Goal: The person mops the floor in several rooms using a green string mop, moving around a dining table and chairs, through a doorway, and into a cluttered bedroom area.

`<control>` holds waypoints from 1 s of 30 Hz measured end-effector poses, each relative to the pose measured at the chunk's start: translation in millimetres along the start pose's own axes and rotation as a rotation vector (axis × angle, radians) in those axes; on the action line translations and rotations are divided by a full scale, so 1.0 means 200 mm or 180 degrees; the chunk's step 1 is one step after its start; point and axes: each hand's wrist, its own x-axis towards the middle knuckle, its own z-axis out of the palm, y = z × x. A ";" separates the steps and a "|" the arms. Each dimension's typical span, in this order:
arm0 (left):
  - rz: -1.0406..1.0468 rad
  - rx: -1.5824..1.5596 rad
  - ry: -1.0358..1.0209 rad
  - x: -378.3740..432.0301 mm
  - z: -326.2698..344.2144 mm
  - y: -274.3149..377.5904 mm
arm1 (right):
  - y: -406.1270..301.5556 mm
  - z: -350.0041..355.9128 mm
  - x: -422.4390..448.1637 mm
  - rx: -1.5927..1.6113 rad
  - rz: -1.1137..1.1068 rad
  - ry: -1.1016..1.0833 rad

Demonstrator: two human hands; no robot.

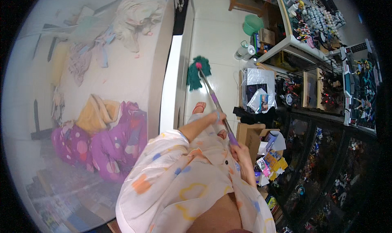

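Note:
A mop with a dark green cloth head (193, 75) and a pink joint (198, 66) lies against the pale tiled floor, beside the white bed base. Its metal pole (207, 85) with purple grips slants back towards my body. My left hand (218, 116) is wrapped around the middle of the pole, a light blue band at the wrist. Lower down, my right hand (241, 155) grips the purple end of the handle (232, 139). One foot in a red sandal (199, 107) stands just behind the mop head.
To the left is a bed (122, 77) behind sheer netting, bearing a purple dotted quilt (119, 144). Along the right stand an open cardboard box (249, 138), a silver package (260, 75), clear bottles (242, 51), a green bucket (253, 24) and shelves of figurines (329, 95).

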 end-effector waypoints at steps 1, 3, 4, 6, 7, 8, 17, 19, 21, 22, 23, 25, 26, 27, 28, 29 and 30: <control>-0.0736 -0.1636 -0.0574 0.02 -0.15 -0.08 | -0.07 0.10 0.10 0.0268 0.0023 0.0143; -0.1438 -0.2467 -0.0364 0.04 -0.49 -0.13 | -0.20 0.28 0.33 0.0597 0.0020 0.0354; -0.2214 -0.3006 -0.0032 0.02 -0.75 -0.07 | -0.25 0.33 0.49 0.0683 -0.0013 0.0429; -0.2198 -0.3426 0.0621 0.10 -0.77 -0.35 | -0.42 0.50 0.77 0.0258 -0.0456 0.0288; -0.2123 -0.3745 0.0523 0.10 -0.91 -0.30 | -0.46 0.50 0.92 0.0383 -0.0537 0.0323; -0.1990 -0.3905 0.0537 0.10 -0.96 -0.36 | -0.53 0.54 1.01 0.0287 -0.0598 0.0408; -0.2059 -0.3896 -0.0616 0.03 -0.80 -0.27 | -0.13 0.39 0.84 -0.1480 -0.0973 0.1287; -0.2084 -0.4121 -0.0447 -0.02 -0.70 -0.08 | -0.02 0.31 0.55 -0.1106 -0.0662 0.1136; -0.2510 -0.4755 -0.0874 -0.02 -0.48 0.02 | 0.02 0.26 0.17 -0.0834 -0.0352 0.1120; -0.2522 -0.4726 -0.0915 -0.03 -0.38 0.08 | 0.04 0.23 0.01 -0.0968 -0.0201 0.1200; -0.2456 -0.5058 -0.1184 -0.05 -0.28 0.12 | 0.09 0.20 -0.14 -0.0879 -0.0072 0.1148; -0.2405 -0.5899 -0.1871 -0.05 0.02 0.21 | 0.16 0.17 -0.43 -0.0847 0.0186 0.1249; -0.2439 -0.6402 -0.2281 -0.06 0.20 0.26 | 0.21 0.15 -0.58 -0.0900 0.0319 0.1381; -0.2790 -0.6149 -0.2288 -0.13 0.11 0.46 | 0.31 0.13 -0.71 -0.0803 0.0342 0.1489; -0.3100 -0.5889 -0.2259 -0.22 -0.05 0.68 | 0.38 0.12 -0.85 -0.0726 0.0343 0.1594; -0.3084 -0.6300 -0.2851 -0.23 0.24 0.68 | 0.39 0.13 -0.96 -0.0739 0.0394 0.1518; -0.3051 -0.6649 -0.3533 -0.22 0.53 0.68 | 0.38 0.15 -1.07 -0.0714 0.0476 0.1478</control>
